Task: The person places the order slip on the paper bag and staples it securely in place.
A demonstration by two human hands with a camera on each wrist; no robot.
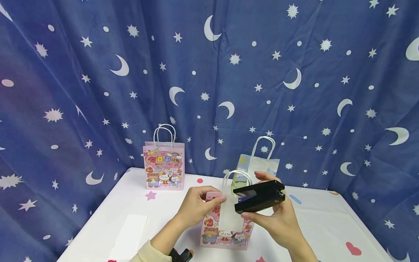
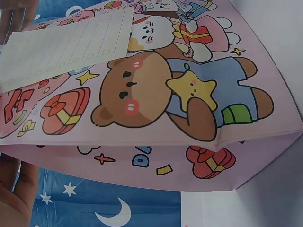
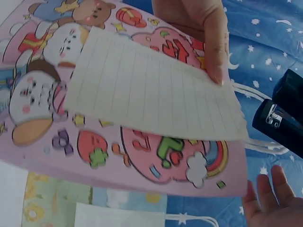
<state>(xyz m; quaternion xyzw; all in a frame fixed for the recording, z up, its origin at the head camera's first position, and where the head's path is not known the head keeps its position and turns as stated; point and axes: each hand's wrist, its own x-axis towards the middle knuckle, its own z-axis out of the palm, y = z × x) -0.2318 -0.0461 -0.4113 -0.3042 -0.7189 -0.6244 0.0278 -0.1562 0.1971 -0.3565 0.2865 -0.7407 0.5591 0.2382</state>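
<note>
In front of me stands a pink paper gift bag (image 1: pixel 226 238) with cartoon animals and white twisted handles. A lined paper slip (image 3: pixel 156 90) lies over its front, up at the top edge. My left hand (image 1: pixel 196 205) pinches the slip and the bag's top edge, thumb in front on the slip. My right hand (image 1: pixel 283 222) holds a black stapler (image 1: pixel 260 198) between thumb and fingers, its mouth apart and pointing left at the bag's top. In the right wrist view the stapler's end (image 3: pixel 272 116) is beside the bag handles, with right fingers below.
Behind the held bag stands a green and blue bag (image 1: pixel 275 165) with a white slip on its front. Another pink bag (image 1: pixel 164 167) stands at the back left. A white paper strip (image 1: pixel 129 234) lies on the white table (image 1: pixel 324 225). A blue curtain (image 1: pixel 196 91) hangs behind.
</note>
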